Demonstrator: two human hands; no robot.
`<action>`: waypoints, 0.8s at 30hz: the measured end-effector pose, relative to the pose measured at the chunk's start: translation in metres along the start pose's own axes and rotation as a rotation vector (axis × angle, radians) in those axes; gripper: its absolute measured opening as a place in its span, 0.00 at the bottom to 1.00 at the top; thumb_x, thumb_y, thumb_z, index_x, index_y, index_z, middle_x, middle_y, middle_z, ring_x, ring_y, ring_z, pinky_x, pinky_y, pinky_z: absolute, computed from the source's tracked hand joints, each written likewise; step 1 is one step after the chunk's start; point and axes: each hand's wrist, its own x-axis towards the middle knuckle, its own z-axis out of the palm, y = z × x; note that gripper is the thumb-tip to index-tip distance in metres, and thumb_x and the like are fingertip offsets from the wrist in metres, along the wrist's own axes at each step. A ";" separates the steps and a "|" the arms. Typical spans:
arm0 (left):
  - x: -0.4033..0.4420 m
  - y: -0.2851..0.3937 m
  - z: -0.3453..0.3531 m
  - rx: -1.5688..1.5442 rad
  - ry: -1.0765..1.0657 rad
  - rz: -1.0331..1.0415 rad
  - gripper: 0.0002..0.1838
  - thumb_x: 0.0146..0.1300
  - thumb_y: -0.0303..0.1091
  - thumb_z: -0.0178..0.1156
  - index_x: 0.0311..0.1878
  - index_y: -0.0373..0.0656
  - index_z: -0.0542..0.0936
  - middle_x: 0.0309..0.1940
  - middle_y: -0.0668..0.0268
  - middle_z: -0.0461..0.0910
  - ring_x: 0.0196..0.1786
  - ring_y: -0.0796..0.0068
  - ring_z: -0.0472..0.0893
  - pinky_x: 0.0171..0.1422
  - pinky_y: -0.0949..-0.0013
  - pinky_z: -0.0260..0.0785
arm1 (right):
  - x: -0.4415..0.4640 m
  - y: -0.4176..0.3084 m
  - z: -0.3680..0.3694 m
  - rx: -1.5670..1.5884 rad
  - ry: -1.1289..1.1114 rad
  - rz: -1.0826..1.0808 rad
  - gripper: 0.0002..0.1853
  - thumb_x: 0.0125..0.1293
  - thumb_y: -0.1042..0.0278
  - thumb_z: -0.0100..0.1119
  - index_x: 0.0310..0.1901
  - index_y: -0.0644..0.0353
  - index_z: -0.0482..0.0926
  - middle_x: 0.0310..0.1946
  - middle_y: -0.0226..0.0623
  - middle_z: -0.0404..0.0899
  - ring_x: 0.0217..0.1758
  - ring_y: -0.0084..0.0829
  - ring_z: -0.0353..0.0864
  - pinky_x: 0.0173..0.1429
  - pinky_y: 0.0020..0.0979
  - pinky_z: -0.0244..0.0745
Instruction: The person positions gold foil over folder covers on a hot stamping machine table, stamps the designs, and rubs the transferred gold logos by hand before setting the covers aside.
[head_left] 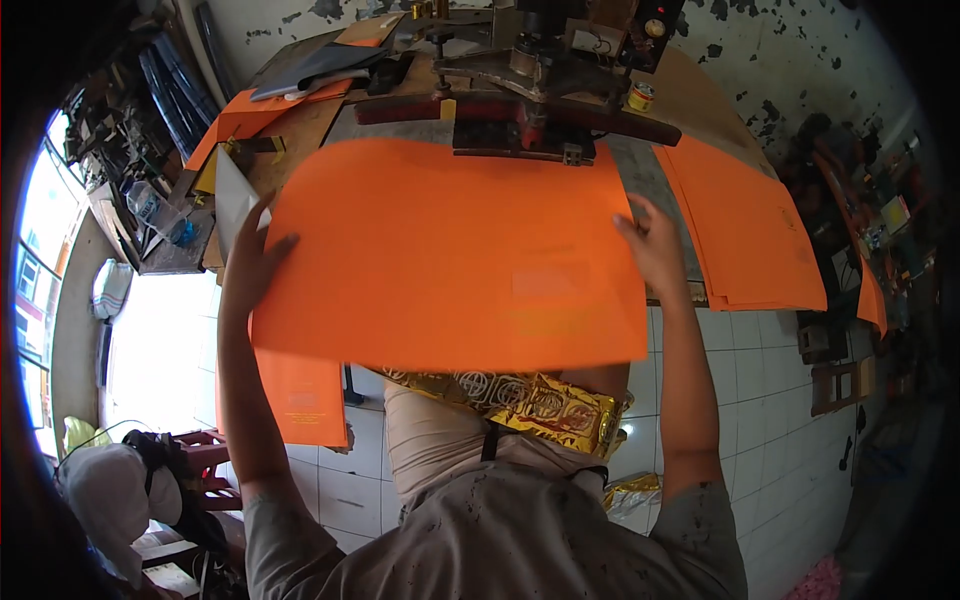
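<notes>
A large orange sheet is held up in front of my body, its far edge by the metal press. My left hand grips its left edge, the thumb on top and the other fingers partly hidden. At the right edge, my right hand pinches the same sheet near its upper corner. A faint printed patch shows on the sheet's lower right. Gold foil with printed patterns lies across my lap, partly under the sheet.
Stacked orange sheets lie on the right of the worktable. More orange sheets are at lower left. A small yellow can stands behind, right of the press. A plastic bottle is at left, and a white cap at lower left.
</notes>
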 end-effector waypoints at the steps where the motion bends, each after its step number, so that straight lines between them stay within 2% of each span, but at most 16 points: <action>1: 0.025 -0.018 -0.001 0.059 0.002 0.078 0.39 0.70 0.31 0.65 0.81 0.45 0.60 0.54 0.52 0.86 0.53 0.66 0.87 0.56 0.63 0.80 | 0.010 0.001 0.005 -0.001 -0.002 0.004 0.25 0.75 0.64 0.63 0.67 0.67 0.75 0.40 0.42 0.89 0.43 0.29 0.88 0.49 0.34 0.80; 2: 0.037 -0.027 -0.003 0.119 0.007 0.158 0.39 0.70 0.32 0.66 0.82 0.46 0.60 0.55 0.53 0.86 0.53 0.65 0.87 0.55 0.61 0.80 | 0.014 0.006 0.009 -0.002 0.045 -0.034 0.24 0.75 0.64 0.64 0.67 0.66 0.75 0.43 0.42 0.88 0.44 0.30 0.88 0.50 0.35 0.80; 5: 0.034 -0.006 0.012 0.643 0.254 0.164 0.37 0.69 0.35 0.67 0.79 0.46 0.64 0.58 0.56 0.83 0.56 0.57 0.84 0.59 0.54 0.76 | 0.019 0.014 0.017 -0.029 0.180 -0.198 0.22 0.75 0.63 0.63 0.65 0.65 0.77 0.51 0.43 0.85 0.51 0.34 0.85 0.56 0.38 0.78; 8: -0.001 -0.008 0.040 0.698 0.280 0.351 0.32 0.67 0.39 0.69 0.72 0.47 0.72 0.62 0.57 0.80 0.62 0.51 0.79 0.66 0.51 0.71 | -0.027 0.028 0.020 -0.093 0.221 -0.400 0.20 0.76 0.63 0.61 0.64 0.62 0.78 0.60 0.44 0.80 0.63 0.41 0.81 0.64 0.42 0.76; 11: -0.054 0.007 0.083 0.549 0.174 0.420 0.24 0.66 0.38 0.67 0.64 0.44 0.78 0.63 0.57 0.79 0.67 0.53 0.76 0.72 0.49 0.66 | -0.073 0.046 0.028 -0.216 0.232 -0.595 0.19 0.77 0.61 0.56 0.65 0.59 0.79 0.64 0.43 0.78 0.70 0.46 0.75 0.70 0.47 0.70; 14: -0.079 0.005 0.117 0.538 0.158 0.434 0.23 0.67 0.38 0.64 0.64 0.43 0.78 0.67 0.58 0.77 0.72 0.53 0.73 0.78 0.46 0.58 | -0.102 0.045 0.034 -0.274 0.178 -0.612 0.22 0.76 0.59 0.56 0.65 0.60 0.79 0.62 0.42 0.80 0.74 0.46 0.70 0.76 0.49 0.57; 15: -0.084 0.001 0.124 0.541 0.158 0.445 0.23 0.67 0.38 0.63 0.64 0.42 0.78 0.68 0.58 0.76 0.73 0.53 0.72 0.80 0.45 0.56 | -0.105 0.048 0.034 -0.295 0.125 -0.589 0.27 0.77 0.51 0.53 0.69 0.60 0.76 0.66 0.41 0.79 0.76 0.45 0.68 0.79 0.50 0.51; 18: -0.085 -0.010 0.134 0.601 0.201 0.402 0.24 0.70 0.42 0.60 0.65 0.43 0.78 0.71 0.58 0.75 0.76 0.53 0.70 0.84 0.45 0.48 | -0.104 0.050 0.037 -0.340 0.090 -0.587 0.29 0.78 0.47 0.50 0.72 0.58 0.74 0.68 0.39 0.78 0.79 0.45 0.65 0.80 0.52 0.47; 19: -0.083 -0.012 0.135 0.602 0.200 0.381 0.25 0.72 0.45 0.56 0.67 0.43 0.77 0.72 0.59 0.74 0.78 0.54 0.68 0.85 0.44 0.45 | -0.103 0.049 0.037 -0.362 0.047 -0.564 0.31 0.79 0.46 0.48 0.75 0.56 0.70 0.70 0.36 0.77 0.81 0.43 0.62 0.82 0.53 0.42; 24: -0.076 -0.015 0.137 0.653 0.224 0.382 0.25 0.75 0.44 0.54 0.70 0.44 0.76 0.74 0.59 0.72 0.79 0.55 0.66 0.86 0.44 0.44 | -0.095 0.041 0.035 -0.375 0.017 -0.591 0.32 0.80 0.45 0.46 0.77 0.55 0.67 0.70 0.35 0.77 0.82 0.42 0.62 0.84 0.53 0.38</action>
